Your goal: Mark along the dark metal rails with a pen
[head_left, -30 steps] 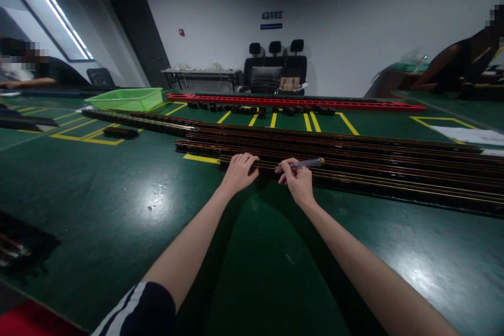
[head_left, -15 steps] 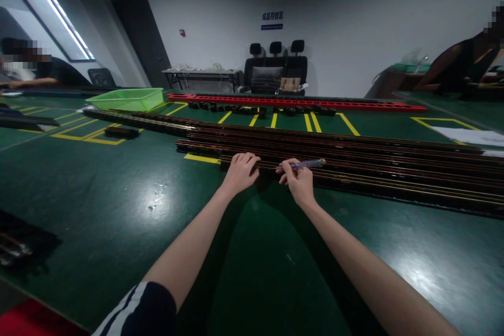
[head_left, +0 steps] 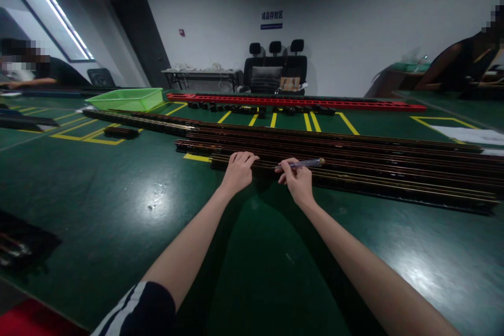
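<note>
My left hand [head_left: 239, 173] is closed over the nearest of several long dark strips, its fingers curled over the strip's far side. That front strip [head_left: 378, 188] has thin brass-coloured lines along its length and lies just in front of the stacked strips [head_left: 315, 146]. In my right hand [head_left: 298, 182] is a clear-barrelled pen [head_left: 309, 163], pinched between thumb and fingers, its capped-looking end pointing right. The right fingertips are close to the front strip; whether they touch it I cannot tell.
On the green table [head_left: 118, 194] stand a light-green basket [head_left: 126, 98] and a long red rack [head_left: 295, 101] at the back. Small black parts [head_left: 228, 108] lie before the rack. A short dark piece [head_left: 121, 132] sits left. People work at both sides.
The front strip has slid a little to the left, with my left hand on it; its right end now shows. My right hand with the pen has hardly moved.
</note>
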The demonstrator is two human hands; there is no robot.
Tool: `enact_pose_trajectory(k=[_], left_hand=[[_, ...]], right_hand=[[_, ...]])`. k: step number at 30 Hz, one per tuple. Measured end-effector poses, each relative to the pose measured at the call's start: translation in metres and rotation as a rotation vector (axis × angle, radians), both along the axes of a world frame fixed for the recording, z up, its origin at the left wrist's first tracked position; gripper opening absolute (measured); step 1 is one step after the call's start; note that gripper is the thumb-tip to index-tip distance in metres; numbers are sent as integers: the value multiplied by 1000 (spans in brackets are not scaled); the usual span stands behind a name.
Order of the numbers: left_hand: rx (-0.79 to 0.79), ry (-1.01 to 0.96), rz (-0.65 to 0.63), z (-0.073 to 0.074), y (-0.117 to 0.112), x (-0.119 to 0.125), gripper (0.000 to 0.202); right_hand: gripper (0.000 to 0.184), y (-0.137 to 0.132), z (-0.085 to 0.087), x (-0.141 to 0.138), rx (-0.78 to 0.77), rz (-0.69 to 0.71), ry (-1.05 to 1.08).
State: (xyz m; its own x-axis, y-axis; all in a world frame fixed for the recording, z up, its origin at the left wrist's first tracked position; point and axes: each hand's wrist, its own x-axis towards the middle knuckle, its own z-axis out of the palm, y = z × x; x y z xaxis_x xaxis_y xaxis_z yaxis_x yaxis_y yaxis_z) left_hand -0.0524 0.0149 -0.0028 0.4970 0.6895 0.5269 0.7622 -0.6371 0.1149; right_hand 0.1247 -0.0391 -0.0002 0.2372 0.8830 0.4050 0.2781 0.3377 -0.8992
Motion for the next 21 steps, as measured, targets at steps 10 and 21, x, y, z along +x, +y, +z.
enact_pose_trajectory(k=[10, 21], left_hand=[[-28, -29, 21, 0, 1, -2, 53], [-84, -57, -27, 2, 2, -2, 39]], right_hand=[[37, -2, 2, 0, -5, 20, 5], [35, -2, 3, 0, -36, 58, -18]])
